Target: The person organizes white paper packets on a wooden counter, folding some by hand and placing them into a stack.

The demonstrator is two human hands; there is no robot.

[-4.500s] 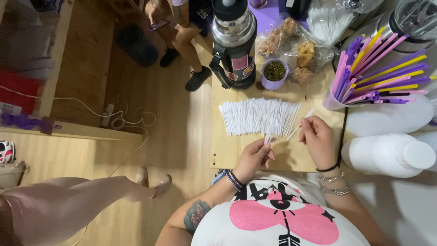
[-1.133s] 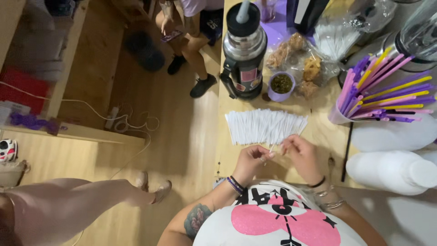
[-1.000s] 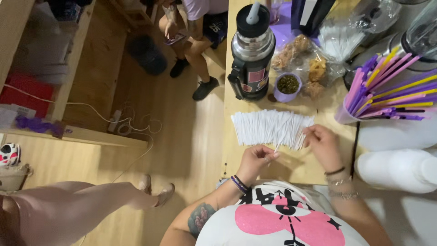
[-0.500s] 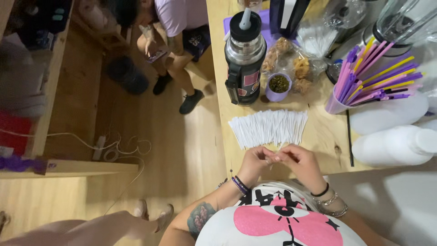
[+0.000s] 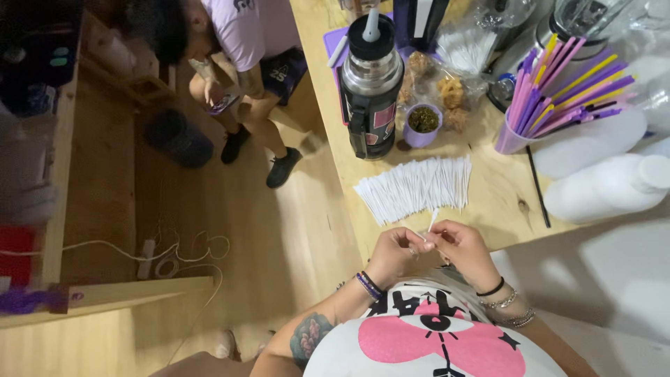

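My left hand (image 5: 394, 253) and my right hand (image 5: 462, 246) meet at the near edge of the wooden counter (image 5: 502, 188). Together they pinch one thin white stick (image 5: 432, 221), its tip pointing up toward a row of several white sticks (image 5: 417, 188) laid side by side on the counter just beyond my fingers. Both hands' fingers are closed around the stick.
A steel thermos jug (image 5: 371, 80) stands behind the row, next to a small purple cup (image 5: 422, 124) of dark bits and clear snack bags (image 5: 441, 77). A purple cup of coloured straws (image 5: 551, 98) and white bottles (image 5: 607, 185) sit right. Another person (image 5: 237, 63) crouches on the floor at left.
My hands came together from the row back to the counter edge and now hold one stick between them. The view shifted, showing more of the crouching person.
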